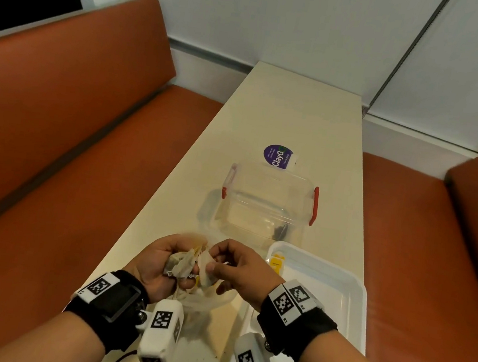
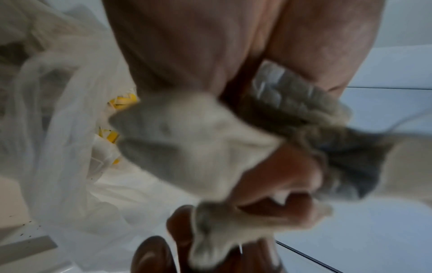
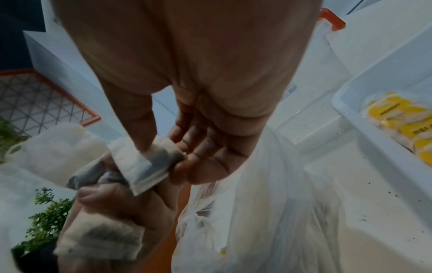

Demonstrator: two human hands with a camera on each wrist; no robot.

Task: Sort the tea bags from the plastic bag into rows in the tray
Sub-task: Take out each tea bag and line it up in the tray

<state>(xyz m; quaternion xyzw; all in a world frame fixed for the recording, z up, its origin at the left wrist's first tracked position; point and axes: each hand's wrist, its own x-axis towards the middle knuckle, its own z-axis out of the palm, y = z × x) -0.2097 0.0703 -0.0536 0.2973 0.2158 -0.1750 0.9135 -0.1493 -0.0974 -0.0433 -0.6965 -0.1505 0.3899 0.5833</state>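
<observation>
Both hands are raised over the near end of the table. My left hand (image 1: 163, 257) grips a clump of pale paper tea bags (image 1: 182, 265), also seen close up as tea bags (image 2: 194, 144). My right hand (image 1: 231, 264) pinches one tea bag (image 3: 142, 164) of that clump between thumb and fingers. The thin clear plastic bag (image 1: 206, 299) lies crumpled beneath the hands; more yellow-tagged bags (image 2: 121, 101) show inside it. The white tray (image 1: 339, 284) sits to the right with yellow-labelled tea bags (image 1: 277, 263) at its far left corner, seen also as yellow-labelled tea bags (image 3: 402, 122).
A clear plastic box (image 1: 267, 205) with red clips stands beyond the hands. Behind it lies a purple round sticker (image 1: 278, 155) on the cream table (image 1: 284, 111). Orange bench seats flank the table on both sides. Dark crumbs dot the table near the tray.
</observation>
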